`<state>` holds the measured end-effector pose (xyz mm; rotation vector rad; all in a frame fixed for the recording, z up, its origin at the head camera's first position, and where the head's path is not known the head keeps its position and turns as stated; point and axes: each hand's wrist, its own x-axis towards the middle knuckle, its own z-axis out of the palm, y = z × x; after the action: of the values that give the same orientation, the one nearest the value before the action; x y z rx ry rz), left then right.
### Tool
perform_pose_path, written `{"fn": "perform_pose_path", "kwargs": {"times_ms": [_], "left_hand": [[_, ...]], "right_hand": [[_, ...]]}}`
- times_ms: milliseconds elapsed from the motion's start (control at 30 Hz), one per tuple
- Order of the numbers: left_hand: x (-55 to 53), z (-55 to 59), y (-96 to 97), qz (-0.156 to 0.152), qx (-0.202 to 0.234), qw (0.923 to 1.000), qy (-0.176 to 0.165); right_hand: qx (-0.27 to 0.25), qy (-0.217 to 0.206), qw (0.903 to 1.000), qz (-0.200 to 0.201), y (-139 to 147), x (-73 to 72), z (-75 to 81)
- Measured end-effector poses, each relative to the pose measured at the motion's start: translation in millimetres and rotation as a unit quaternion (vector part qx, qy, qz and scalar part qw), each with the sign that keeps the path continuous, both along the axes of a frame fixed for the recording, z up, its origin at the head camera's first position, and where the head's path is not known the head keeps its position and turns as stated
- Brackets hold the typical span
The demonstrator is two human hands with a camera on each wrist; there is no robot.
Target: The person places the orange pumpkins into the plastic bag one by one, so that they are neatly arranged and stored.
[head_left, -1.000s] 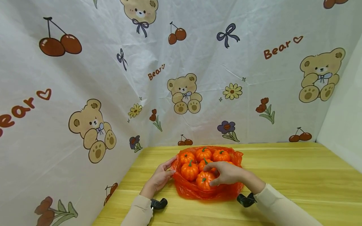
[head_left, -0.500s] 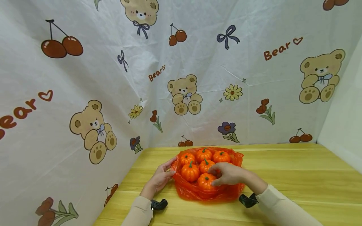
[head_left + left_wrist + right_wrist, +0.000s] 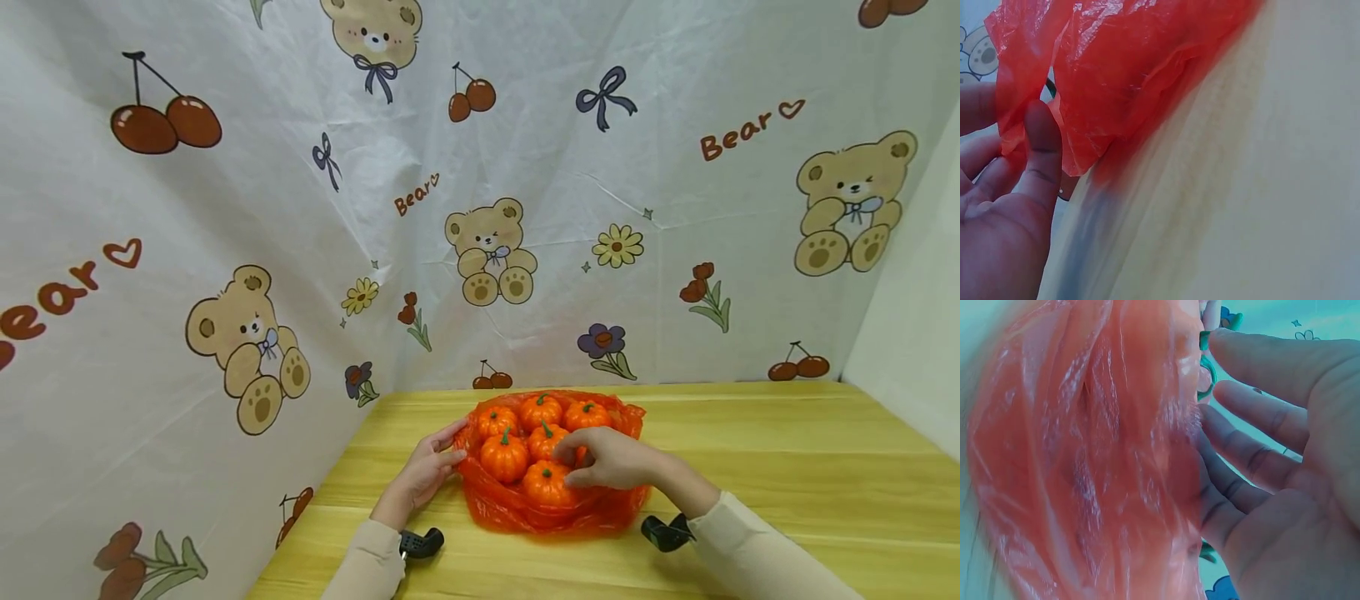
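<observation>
An open red plastic bag (image 3: 517,515) full of several small orange pumpkins with green stems stands on the table. Near the front lies one pumpkin (image 3: 548,483); another pumpkin (image 3: 504,457) sits to its left. At the bag's left edge my left hand (image 3: 427,475) pinches the film; in the left wrist view its thumb lies in front of the red plastic (image 3: 1129,75) and fingers behind. My right hand (image 3: 617,458) hovers at the bag's right side over the pumpkins, fingers loosely bent. In the right wrist view, the right hand (image 3: 1285,494) has spread fingers, partly hidden behind the bag's film (image 3: 1085,456).
The light wooden table (image 3: 765,450) extends right of the bag. A white cloth (image 3: 555,183) printed with bears, cherries and flowers hangs behind and to the left. Black camera mounts (image 3: 422,543) sit at both wrists.
My right hand has shifted slightly right, away from the front pumpkins, uncovering more of them. The left hand stays at the bag's edge.
</observation>
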<state>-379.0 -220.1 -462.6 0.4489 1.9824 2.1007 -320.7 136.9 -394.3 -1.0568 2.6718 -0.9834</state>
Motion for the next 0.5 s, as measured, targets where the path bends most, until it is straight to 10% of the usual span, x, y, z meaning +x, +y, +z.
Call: {"fn": "perform_pose_path", "kwargs": {"times_ms": [233, 500], "left_hand": [[2.5, 2.8, 2.9, 0.039, -0.100, 0.9930, 0.049], [6.4, 15.3, 13.1, 0.103, -0.231, 0.9582, 0.134]], "right_hand": [[-0.025, -0.020, 0.9995, 0.007, 10, 1.5, -0.1], [-0.013, 0.023, 0.9995, -0.017, 25, -0.1, 8.8]]}}
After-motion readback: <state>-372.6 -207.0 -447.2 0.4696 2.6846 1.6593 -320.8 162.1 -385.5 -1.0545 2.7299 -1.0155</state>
